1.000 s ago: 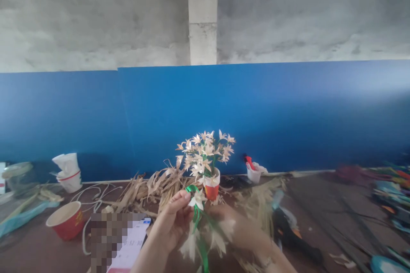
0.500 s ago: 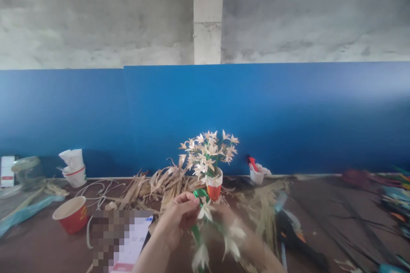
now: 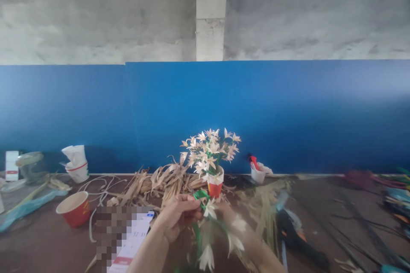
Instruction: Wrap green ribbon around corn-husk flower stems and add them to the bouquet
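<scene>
My left hand (image 3: 181,215) is closed, thumb and fingers pinching a shiny green strip (image 3: 201,195) that loops at its fingertips. Beside those fingertips a spray of cream husk-like flowers (image 3: 207,258) with green stems hangs down, its lower part smeared by motion. My right hand (image 3: 226,213) is close by on the right, behind the blossoms; blur and petals hide its fingers. Just beyond both hands, a red and white paper cup (image 3: 215,188) holds a full bunch of similar cream flowers (image 3: 209,151).
Dry husks (image 3: 160,181) are heaped behind my left hand, pale fibres (image 3: 262,209) on the right. A phone (image 3: 133,239), red paper bowl (image 3: 74,210) and white cable (image 3: 102,194) lie left. A black-handled tool (image 3: 297,243) lies right. A blue partition (image 3: 205,102) stands behind.
The view has shifted slightly, so the table things appear a little further right and higher. My left hand keeps its pinch on the green strip; the hanging flowers have moved slightly right.
</scene>
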`<state>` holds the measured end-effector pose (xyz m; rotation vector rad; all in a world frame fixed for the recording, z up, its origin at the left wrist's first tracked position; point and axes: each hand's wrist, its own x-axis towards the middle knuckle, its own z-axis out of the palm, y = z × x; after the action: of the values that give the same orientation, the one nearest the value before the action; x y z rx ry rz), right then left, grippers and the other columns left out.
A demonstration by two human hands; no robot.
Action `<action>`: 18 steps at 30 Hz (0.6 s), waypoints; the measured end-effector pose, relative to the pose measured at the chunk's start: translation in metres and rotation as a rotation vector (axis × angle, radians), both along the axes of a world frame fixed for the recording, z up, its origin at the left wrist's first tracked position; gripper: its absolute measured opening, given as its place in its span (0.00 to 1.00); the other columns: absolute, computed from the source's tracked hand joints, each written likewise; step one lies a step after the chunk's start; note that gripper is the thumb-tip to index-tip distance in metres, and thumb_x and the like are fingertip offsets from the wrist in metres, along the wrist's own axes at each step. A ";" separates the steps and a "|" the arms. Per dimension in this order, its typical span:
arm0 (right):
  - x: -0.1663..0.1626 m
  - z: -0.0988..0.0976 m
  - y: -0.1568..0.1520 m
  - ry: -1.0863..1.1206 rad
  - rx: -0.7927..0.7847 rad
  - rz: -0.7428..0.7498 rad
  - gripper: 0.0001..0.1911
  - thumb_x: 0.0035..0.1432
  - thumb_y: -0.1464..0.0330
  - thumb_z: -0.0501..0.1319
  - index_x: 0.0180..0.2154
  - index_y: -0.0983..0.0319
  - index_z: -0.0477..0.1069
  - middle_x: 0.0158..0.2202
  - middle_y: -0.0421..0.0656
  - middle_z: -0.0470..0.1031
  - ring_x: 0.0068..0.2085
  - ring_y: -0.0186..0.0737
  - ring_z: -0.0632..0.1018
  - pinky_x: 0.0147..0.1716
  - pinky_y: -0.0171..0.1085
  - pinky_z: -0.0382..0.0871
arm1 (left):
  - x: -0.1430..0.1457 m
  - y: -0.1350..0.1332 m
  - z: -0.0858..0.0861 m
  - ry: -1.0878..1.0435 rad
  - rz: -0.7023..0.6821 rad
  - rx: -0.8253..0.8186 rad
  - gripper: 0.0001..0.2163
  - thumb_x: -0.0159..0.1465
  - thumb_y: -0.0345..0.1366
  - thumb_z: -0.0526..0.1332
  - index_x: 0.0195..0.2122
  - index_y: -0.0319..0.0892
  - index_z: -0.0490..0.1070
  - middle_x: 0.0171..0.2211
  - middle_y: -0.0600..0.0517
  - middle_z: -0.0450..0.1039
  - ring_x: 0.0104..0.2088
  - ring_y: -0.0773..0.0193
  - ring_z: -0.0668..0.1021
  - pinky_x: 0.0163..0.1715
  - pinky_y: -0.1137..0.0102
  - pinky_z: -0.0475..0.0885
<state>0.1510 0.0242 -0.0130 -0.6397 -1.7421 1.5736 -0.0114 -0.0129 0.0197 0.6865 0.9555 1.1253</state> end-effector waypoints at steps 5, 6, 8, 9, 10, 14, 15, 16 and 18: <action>0.001 -0.004 0.003 -0.013 -0.057 0.051 0.31 0.41 0.44 0.61 0.35 0.64 0.77 0.31 0.48 0.76 0.41 0.52 0.75 0.47 0.53 0.63 | -0.004 0.004 -0.005 0.007 -0.011 -0.008 0.11 0.45 0.29 0.69 0.20 0.39 0.65 0.15 0.54 0.72 0.16 0.71 0.74 0.14 0.81 0.66; 0.001 -0.004 0.003 -0.020 -0.067 0.061 0.31 0.40 0.43 0.62 0.33 0.64 0.78 0.30 0.48 0.76 0.40 0.52 0.75 0.47 0.53 0.63 | -0.004 0.004 -0.005 0.000 -0.016 -0.009 0.11 0.45 0.29 0.69 0.20 0.38 0.65 0.15 0.54 0.72 0.16 0.71 0.74 0.14 0.81 0.66; 0.001 -0.003 0.001 -0.025 -0.058 0.058 0.32 0.37 0.42 0.62 0.31 0.64 0.78 0.29 0.48 0.76 0.40 0.52 0.75 0.47 0.52 0.63 | -0.005 0.005 -0.005 -0.011 -0.030 -0.019 0.10 0.45 0.27 0.68 0.19 0.38 0.65 0.15 0.54 0.72 0.15 0.71 0.74 0.14 0.81 0.66; 0.002 -0.002 -0.001 -0.015 -0.042 0.039 0.32 0.38 0.42 0.61 0.30 0.63 0.78 0.29 0.48 0.76 0.40 0.52 0.75 0.48 0.52 0.62 | -0.005 0.005 -0.005 -0.013 -0.036 -0.025 0.09 0.46 0.27 0.67 0.19 0.38 0.65 0.15 0.53 0.72 0.15 0.71 0.74 0.14 0.81 0.66; 0.003 -0.001 -0.004 -0.002 -0.030 0.022 0.32 0.38 0.41 0.60 0.30 0.63 0.78 0.29 0.48 0.76 0.40 0.51 0.75 0.48 0.52 0.62 | -0.005 0.005 -0.004 -0.013 -0.039 -0.031 0.09 0.46 0.27 0.67 0.18 0.37 0.66 0.14 0.53 0.72 0.15 0.71 0.73 0.13 0.81 0.66; 0.008 0.007 -0.016 -0.002 -0.025 0.005 0.32 0.39 0.41 0.60 0.29 0.64 0.78 0.28 0.49 0.76 0.39 0.52 0.75 0.47 0.51 0.64 | -0.005 0.005 -0.002 -0.009 -0.027 -0.053 0.07 0.47 0.25 0.65 0.18 0.37 0.67 0.14 0.54 0.71 0.14 0.72 0.73 0.13 0.81 0.66; 0.009 0.009 -0.019 -0.002 -0.001 0.000 0.32 0.40 0.41 0.59 0.30 0.64 0.78 0.28 0.49 0.76 0.40 0.52 0.75 0.46 0.50 0.64 | -0.005 0.005 -0.003 -0.009 -0.021 -0.057 0.07 0.47 0.25 0.65 0.18 0.37 0.67 0.14 0.54 0.71 0.14 0.72 0.72 0.13 0.81 0.66; 0.010 0.011 -0.020 0.005 0.032 -0.004 0.33 0.41 0.41 0.59 0.31 0.65 0.78 0.29 0.49 0.76 0.40 0.52 0.74 0.46 0.50 0.64 | -0.005 0.005 -0.004 -0.007 -0.016 -0.059 0.06 0.47 0.25 0.65 0.19 0.37 0.67 0.14 0.54 0.71 0.14 0.72 0.72 0.13 0.81 0.66; 0.011 0.014 -0.021 0.017 0.088 -0.005 0.34 0.41 0.41 0.58 0.32 0.65 0.77 0.29 0.49 0.75 0.40 0.50 0.74 0.46 0.49 0.65 | -0.004 0.005 -0.006 -0.001 -0.009 -0.062 0.07 0.47 0.25 0.65 0.18 0.37 0.67 0.14 0.54 0.71 0.14 0.72 0.72 0.13 0.81 0.66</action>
<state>0.1617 0.0035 0.0008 -0.5856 -1.7857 1.4853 -0.0154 -0.0076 0.0141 0.6389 0.9816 1.0835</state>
